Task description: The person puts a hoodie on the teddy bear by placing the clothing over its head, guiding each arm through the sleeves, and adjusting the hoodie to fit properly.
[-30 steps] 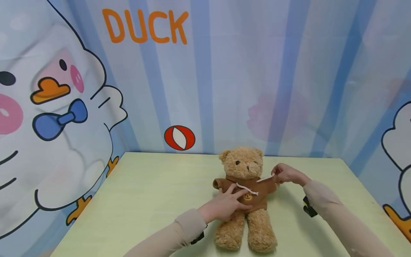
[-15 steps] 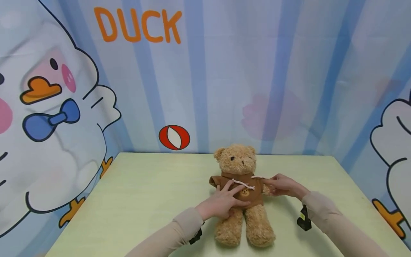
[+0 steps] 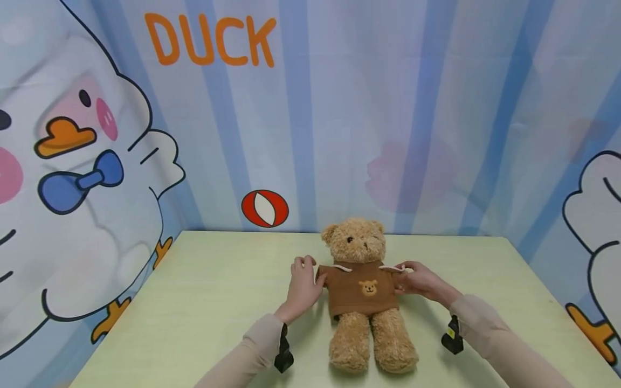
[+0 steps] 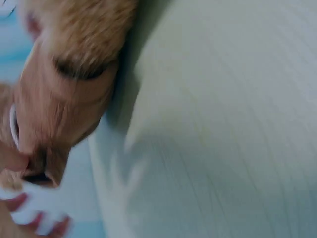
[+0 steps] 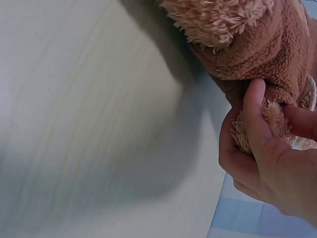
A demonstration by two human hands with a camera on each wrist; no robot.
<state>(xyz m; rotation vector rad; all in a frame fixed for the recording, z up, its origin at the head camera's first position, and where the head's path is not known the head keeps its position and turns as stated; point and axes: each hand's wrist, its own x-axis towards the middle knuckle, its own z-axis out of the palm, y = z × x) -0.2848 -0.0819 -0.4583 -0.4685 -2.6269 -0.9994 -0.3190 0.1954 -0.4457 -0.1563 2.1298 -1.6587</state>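
A tan, fluffy teddy bear (image 3: pixel 356 245) lies face up, dressed in a brown top (image 3: pixel 346 293) with a small bear-face patch (image 3: pixel 368 288). White drawstrings (image 3: pixel 342 268) show near its neck. My right hand (image 3: pixel 421 281) grips the bear's arm at the sleeve end; in the right wrist view the furry paw (image 5: pixel 276 119) pokes out between thumb and fingers. On the other side, my left hand (image 3: pixel 302 284) is at the opposite sleeve (image 4: pixel 53 161), thumb right at the cuff and the other fingers spread apart. No paw shows in that sleeve's opening.
The bear lies on a pale yellow-green table (image 3: pixel 233 280). Behind it hangs a striped blue curtain (image 3: pixel 335 108) with printed ducks and a red ball. Black wrist cameras (image 3: pixel 283 353) hang under both sleeves.
My left hand has left the bear's belly and moved up to the sleeve at the left, uncovering the patch. My right hand moved down from the raised drawstring to the bear's arm.
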